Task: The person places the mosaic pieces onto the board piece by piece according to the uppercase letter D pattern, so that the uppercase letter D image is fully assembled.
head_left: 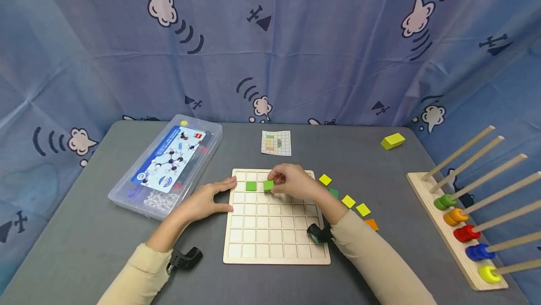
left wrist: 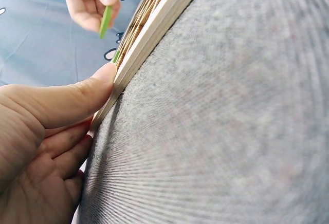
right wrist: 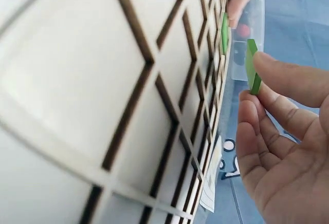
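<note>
Head view: pinching green tile [head_left: 268, 186] in right hand [head_left: 296, 183], likely light, stiff, best held by opposite edges; touching board [head_left: 274, 260] at left edge with extended left hand [head_left: 205, 201].

Case [head_left: 171, 159] left of board [head_left: 262, 236], card [head_left: 276, 143] behind, rack [head_left: 457, 248] right

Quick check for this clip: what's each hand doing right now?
Left hand: open, touching the edge of the wooden grid board.
Right hand: closed, pinching a green tile above the board.
</note>
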Motion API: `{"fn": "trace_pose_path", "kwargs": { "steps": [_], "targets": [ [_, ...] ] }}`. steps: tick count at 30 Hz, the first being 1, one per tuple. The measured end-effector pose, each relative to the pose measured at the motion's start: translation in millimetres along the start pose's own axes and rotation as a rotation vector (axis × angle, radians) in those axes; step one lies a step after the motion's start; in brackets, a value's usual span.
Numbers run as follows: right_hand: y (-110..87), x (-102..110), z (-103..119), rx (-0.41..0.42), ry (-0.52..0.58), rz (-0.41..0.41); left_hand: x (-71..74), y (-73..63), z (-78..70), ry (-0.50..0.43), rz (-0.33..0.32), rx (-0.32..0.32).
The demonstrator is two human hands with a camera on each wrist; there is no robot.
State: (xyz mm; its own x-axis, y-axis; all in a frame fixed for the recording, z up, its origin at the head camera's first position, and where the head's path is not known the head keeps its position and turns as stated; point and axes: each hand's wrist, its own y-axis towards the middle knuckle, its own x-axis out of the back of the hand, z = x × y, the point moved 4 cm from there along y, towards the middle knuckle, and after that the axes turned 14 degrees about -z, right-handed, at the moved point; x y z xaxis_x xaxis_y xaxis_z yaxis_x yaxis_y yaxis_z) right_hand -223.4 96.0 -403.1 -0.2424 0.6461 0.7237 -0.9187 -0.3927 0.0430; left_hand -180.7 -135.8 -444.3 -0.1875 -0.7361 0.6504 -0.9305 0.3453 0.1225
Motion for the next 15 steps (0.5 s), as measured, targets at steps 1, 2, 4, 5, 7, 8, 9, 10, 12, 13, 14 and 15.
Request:
{"fn": "trace_pose_path", "kwargs": {
  "steps": [1, 2, 4, 5, 7, 8, 9, 10, 12, 13, 14, 15],
  "targets": [
    [2.0, -1.8, 0.8, -0.004, -0.009, 0.009, 0.0, 0.0, -0.3, 0.001, 0.001, 0.001],
    [3.7, -3.4, 1.9, -0.009, -0.019, 0.019, 0.1, 0.2, -0.7, -0.001, 0.003, 0.003],
    [7.2, -6.6, 3.5, -0.017, -0.034, 0.035, 0.3, 0.2, -1.1, -0.002, 0.005, 0.011],
    [8.8, -7.9, 4.4, -0.018, -0.041, 0.041, 0.6, 0.2, -1.2, -0.004, 0.004, 0.016],
    [11.6, -10.2, 6.1, -0.027, -0.055, 0.046, 0.8, 0.2, -1.3, -0.005, 0.004, 0.026],
    [13.1, -11.4, 6.7, -0.026, -0.066, 0.047, 0.9, 0.1, -1.1, -0.001, 0.005, 0.029],
    [14.4, -12.4, 7.1, -0.024, -0.075, 0.047, 0.9, 0.0, -0.8, 0.001, 0.005, 0.032],
    [15.5, -13.5, 7.1, -0.024, -0.088, 0.045, 0.8, -0.2, -0.6, 0.003, 0.005, 0.033],
    [17.3, -15.6, 6.9, -0.028, -0.111, 0.044, 0.4, -0.3, -0.3, 0.008, 0.008, 0.034],
    [17.9, -16.5, 6.8, -0.03, -0.121, 0.045, 0.2, -0.5, -0.3, 0.01, 0.009, 0.033],
    [18.1, -17.2, 6.7, -0.032, -0.13, 0.046, 0.1, -0.5, -0.3, 0.012, 0.009, 0.032],
    [18.2, -17.7, 6.5, -0.036, -0.137, 0.046, -0.1, -0.5, -0.7, 0.01, 0.009, 0.03]
  ]
}}
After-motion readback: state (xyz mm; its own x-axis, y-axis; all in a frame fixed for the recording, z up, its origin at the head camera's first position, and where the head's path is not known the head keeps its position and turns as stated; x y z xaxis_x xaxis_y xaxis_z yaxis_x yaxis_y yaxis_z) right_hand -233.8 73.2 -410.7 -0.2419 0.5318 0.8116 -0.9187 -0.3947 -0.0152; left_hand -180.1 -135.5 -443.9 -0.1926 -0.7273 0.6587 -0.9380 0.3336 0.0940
